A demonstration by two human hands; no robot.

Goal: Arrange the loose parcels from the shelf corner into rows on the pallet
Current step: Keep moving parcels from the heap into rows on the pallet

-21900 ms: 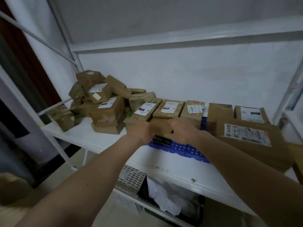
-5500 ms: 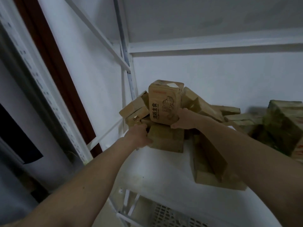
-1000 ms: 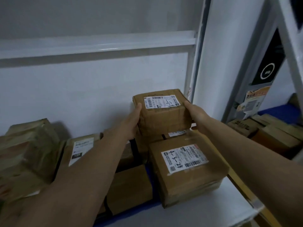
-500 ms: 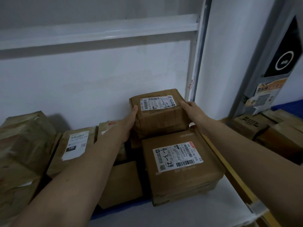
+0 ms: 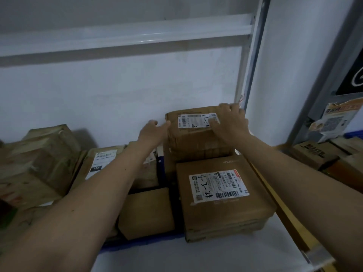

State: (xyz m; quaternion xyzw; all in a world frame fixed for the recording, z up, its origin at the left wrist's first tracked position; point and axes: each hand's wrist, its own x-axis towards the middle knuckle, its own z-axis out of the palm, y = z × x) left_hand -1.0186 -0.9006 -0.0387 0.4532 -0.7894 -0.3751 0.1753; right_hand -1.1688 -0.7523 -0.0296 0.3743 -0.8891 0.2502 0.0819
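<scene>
A person's right hand (image 5: 230, 122) lies flat atop a brown taped cardboard parcel (image 5: 198, 140) beside the left hand's (image 5: 154, 130) released grip (rows on the blue plastic pallet (image 5: 137, 243) look partly filled).

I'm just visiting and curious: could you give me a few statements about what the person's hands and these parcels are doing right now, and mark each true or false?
1. The right hand rests on top of the back parcel. True.
2. The left hand grips a parcel from the pile. False: its fingers are straight beside the back parcel's left side.
3. The large front parcel bears a label with "4-3-24" handwritten on it. True.
4. The back parcel has no label. False: a white barcode label lies on its top.
5. The parcels lie on a red pallet. False: the blue pallet shows beneath them.
</scene>
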